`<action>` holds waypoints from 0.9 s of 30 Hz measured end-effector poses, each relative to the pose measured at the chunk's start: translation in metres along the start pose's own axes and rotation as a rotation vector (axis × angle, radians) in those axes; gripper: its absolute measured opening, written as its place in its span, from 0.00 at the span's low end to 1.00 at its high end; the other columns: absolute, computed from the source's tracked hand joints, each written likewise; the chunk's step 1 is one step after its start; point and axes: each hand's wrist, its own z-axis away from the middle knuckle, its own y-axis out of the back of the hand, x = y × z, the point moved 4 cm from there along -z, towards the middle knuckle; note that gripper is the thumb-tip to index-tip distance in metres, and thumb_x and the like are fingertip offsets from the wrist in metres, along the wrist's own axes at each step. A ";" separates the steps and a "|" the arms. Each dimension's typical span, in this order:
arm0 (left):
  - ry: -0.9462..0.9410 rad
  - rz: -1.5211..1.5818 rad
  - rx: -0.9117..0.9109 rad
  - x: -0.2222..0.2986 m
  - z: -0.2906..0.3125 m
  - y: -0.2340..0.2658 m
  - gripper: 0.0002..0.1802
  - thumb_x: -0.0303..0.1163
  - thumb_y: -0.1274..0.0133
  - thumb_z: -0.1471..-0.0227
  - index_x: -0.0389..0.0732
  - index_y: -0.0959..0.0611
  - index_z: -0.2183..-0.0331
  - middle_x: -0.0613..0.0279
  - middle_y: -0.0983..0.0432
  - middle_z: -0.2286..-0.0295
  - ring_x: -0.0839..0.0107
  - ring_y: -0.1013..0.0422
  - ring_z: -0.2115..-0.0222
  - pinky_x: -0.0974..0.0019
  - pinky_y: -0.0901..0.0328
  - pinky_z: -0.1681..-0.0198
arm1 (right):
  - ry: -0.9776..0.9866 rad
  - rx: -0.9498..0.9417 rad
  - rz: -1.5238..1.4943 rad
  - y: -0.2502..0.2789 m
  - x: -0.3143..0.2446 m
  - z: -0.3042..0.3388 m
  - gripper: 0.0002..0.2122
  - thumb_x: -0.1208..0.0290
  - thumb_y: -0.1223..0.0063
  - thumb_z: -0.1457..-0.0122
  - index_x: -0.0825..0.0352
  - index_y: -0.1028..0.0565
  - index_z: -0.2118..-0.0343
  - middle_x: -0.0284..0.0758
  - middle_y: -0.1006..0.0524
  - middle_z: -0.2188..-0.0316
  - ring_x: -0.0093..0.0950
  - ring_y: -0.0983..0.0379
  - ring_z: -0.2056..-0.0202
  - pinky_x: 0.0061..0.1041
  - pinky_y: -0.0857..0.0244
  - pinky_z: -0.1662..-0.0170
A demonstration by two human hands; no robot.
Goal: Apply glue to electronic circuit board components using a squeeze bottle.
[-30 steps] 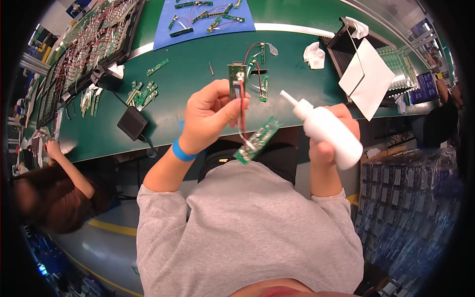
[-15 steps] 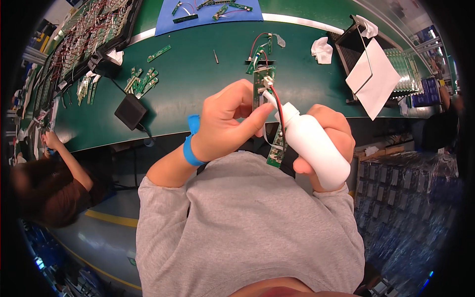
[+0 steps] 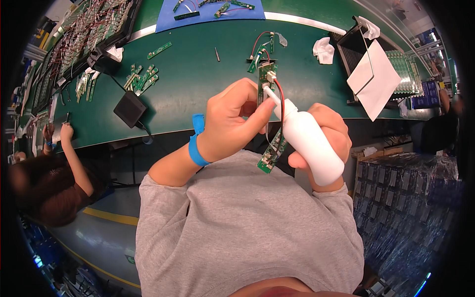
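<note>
Pinched between the thumb and fingers of my left hand [image 3: 236, 108] is a narrow green circuit board [image 3: 268, 71], held up over the table's front edge. A white connector and red and black wires sit on its face. A second green board [image 3: 271, 154] hangs below, linked by the wires. My right hand [image 3: 330, 129] wraps round a white squeeze bottle [image 3: 315, 144], tilted so its thin nozzle [image 3: 270, 94] meets or nearly meets the held board beside my left thumb. Whether anything flows from the tip is too small to tell. A blue wrist strap [image 3: 198, 143] circles my left wrist.
Loose boards [image 3: 143, 78] and a black power adapter [image 3: 130, 109] lie left on the green table [image 3: 188, 64]. Wired boards [image 3: 260, 58] lie just beyond my hands. A black rack [image 3: 354, 44] stands right, near crumpled tissue [image 3: 323, 50]. A co-worker's arm [image 3: 74, 153] reaches in at far left.
The hanging board has swung left and slightly down. The bottle has shifted slightly left, its nozzle now higher along the held board. At far left the co-worker's hand has moved farther over the table.
</note>
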 end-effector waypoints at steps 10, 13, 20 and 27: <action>0.002 -0.023 0.033 -0.002 0.000 0.001 0.11 0.19 0.51 0.57 0.35 0.36 0.83 0.66 0.36 0.82 0.83 0.34 0.86 0.80 0.41 0.87 | 0.017 0.015 0.037 -0.004 0.002 0.004 0.22 0.59 0.35 0.68 0.70 0.35 0.78 0.35 0.31 0.84 0.23 0.36 0.88 0.16 0.47 0.88; 0.011 -0.037 0.040 -0.003 0.001 0.002 0.11 0.19 0.51 0.57 0.35 0.35 0.83 0.66 0.36 0.82 0.83 0.35 0.86 0.80 0.41 0.87 | 0.014 0.004 0.065 -0.004 0.001 0.003 0.22 0.59 0.35 0.68 0.70 0.35 0.79 0.36 0.31 0.84 0.23 0.36 0.87 0.16 0.46 0.88; 0.028 -0.025 0.039 -0.003 0.001 0.003 0.11 0.20 0.50 0.57 0.35 0.35 0.83 0.66 0.36 0.82 0.83 0.34 0.86 0.80 0.41 0.87 | 0.021 -0.005 0.130 -0.005 0.001 0.000 0.22 0.59 0.35 0.67 0.70 0.34 0.79 0.36 0.30 0.84 0.23 0.35 0.87 0.16 0.46 0.88; 0.079 0.031 0.033 -0.005 0.001 0.006 0.10 0.22 0.50 0.56 0.36 0.34 0.81 0.66 0.34 0.83 0.84 0.35 0.87 0.81 0.42 0.88 | -0.190 -0.015 0.137 0.008 0.006 0.005 0.22 0.53 0.38 0.67 0.70 0.30 0.81 0.34 0.30 0.83 0.24 0.34 0.84 0.17 0.43 0.84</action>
